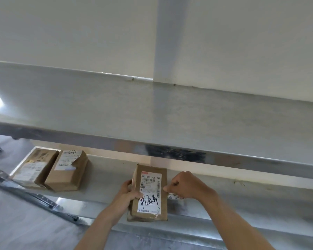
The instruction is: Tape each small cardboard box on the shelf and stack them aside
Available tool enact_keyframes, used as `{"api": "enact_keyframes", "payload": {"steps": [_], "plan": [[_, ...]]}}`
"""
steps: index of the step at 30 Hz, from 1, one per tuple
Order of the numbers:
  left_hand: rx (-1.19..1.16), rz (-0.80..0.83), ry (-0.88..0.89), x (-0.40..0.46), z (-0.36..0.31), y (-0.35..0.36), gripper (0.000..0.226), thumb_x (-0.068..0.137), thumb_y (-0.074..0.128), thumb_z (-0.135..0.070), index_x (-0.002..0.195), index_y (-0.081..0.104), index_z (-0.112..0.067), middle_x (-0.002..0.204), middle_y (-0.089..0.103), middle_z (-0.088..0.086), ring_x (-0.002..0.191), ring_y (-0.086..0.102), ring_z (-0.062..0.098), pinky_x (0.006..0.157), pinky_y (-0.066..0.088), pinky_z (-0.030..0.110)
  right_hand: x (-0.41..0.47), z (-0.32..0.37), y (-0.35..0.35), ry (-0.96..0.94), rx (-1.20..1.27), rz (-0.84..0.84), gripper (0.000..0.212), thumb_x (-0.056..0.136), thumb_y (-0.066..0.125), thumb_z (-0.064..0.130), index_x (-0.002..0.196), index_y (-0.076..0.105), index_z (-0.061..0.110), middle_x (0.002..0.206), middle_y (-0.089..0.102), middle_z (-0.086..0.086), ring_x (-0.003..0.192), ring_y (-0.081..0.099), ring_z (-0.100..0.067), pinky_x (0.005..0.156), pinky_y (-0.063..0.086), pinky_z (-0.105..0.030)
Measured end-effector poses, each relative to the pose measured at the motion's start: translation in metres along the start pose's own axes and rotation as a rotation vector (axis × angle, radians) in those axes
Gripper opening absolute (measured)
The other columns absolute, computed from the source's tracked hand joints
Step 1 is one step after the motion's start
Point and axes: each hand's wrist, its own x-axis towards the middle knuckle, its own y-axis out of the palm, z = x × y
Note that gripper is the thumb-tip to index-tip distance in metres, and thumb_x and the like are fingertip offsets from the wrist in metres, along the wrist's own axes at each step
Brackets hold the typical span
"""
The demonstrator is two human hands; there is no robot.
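A small cardboard box (pixel 150 193) with a white shipping label and black handwriting lies on the lower metal shelf (pixel 242 201). My left hand (pixel 129 193) grips its left side, thumb across the label. My right hand (pixel 183 185) is curled at the box's right edge and pinches something against it. A roll of tape (pixel 173 196) shows partly under that hand. Two more cardboard boxes (pixel 69 171) (pixel 35 167) lie side by side at the left end of the same shelf.
An upper metal shelf (pixel 170 112) juts out over the lower one, against a white wall with a pillar (pixel 168 38). A dark metal rail (pixel 36 197) runs diagonally at the lower left over a grey floor.
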Motion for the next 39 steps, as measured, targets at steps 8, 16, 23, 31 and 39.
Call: {"api": "enact_keyframes", "payload": {"steps": [8,16,23,31,39], "plan": [[0.653,-0.261,0.238,-0.012,-0.018,0.013,0.076,0.091,0.059,-0.014,0.154,0.021,-0.032,0.138,0.048,0.002,0.116,0.06,0.025,0.085,0.061,0.039,-0.004,0.022,0.006,0.006,-0.012,-0.008,0.038,0.091,0.07,0.041,0.061,0.061,0.021,0.049,0.057,0.009,0.044,0.051,-0.005,0.056,0.043,-0.018],[0.849,-0.431,-0.08,-0.018,-0.029,0.082,0.149,0.058,0.07,-0.076,0.151,-0.031,-0.018,0.142,0.021,0.015,0.13,0.033,0.035,0.102,0.044,0.049,-0.007,0.021,0.004,-0.03,-0.005,-0.01,0.044,0.093,0.068,0.039,0.055,0.052,0.022,0.054,0.055,0.007,0.048,0.049,-0.01,0.057,0.043,-0.023],[0.852,-0.442,-0.09,-0.014,-0.028,0.08,0.143,0.06,0.07,-0.073,0.152,-0.028,-0.025,0.139,0.025,0.016,0.129,0.034,0.037,0.102,0.042,0.051,-0.009,0.002,-0.005,-0.075,0.09,0.027,0.041,0.092,0.069,0.041,0.058,0.058,0.021,0.057,0.062,0.001,0.05,0.054,-0.011,0.058,0.047,-0.022],[0.883,-0.443,-0.193,-0.011,-0.03,0.086,0.158,0.049,0.074,-0.08,0.146,-0.039,-0.027,0.141,0.019,0.013,0.132,0.025,0.036,0.098,0.038,0.057,0.001,-0.006,0.004,-0.065,0.038,0.024,0.044,0.088,0.073,0.04,0.058,0.054,0.015,0.055,0.051,0.0,0.047,0.042,-0.009,0.057,0.038,-0.026],[0.881,-0.5,-0.158,-0.007,-0.029,0.089,0.15,0.055,0.074,-0.07,0.147,-0.037,-0.026,0.138,0.024,0.016,0.126,0.029,0.037,0.097,0.037,0.054,0.001,-0.005,0.003,-0.058,0.049,0.011,0.047,0.087,0.074,0.043,0.053,0.051,0.019,0.057,0.059,0.0,0.052,0.051,-0.013,0.06,0.043,-0.029]]}}
